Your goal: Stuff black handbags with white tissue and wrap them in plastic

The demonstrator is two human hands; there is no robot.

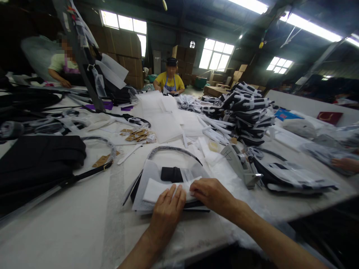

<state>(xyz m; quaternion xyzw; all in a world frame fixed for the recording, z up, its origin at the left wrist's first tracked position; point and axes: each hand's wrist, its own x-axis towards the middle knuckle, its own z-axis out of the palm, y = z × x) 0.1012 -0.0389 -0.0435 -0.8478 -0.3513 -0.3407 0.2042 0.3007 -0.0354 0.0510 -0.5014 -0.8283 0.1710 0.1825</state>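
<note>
In front of me a black handbag with a wrapped handle (174, 148) lies on the table, mostly covered by white sheets. A folded strip of white foam (154, 191) runs across its lower part. My left hand (169, 203) rests flat on that strip, fingers stretched out and slightly apart. Just to its right, my right hand (210, 192) has its fingers curled and pressed together at the strip's right end, pinching the white foam. Above the strip, a small black flap (171, 174) shows between the sheets.
A tape dispenser (242, 164) stands right of the bag. Stacked wrapped bags (249, 108) rise behind it. Foam sheets (165, 123) and brown tags (137, 135) lie ahead. A black bag (39, 157) is left. Other people work across the table; another person's hand (344, 163) shows far right.
</note>
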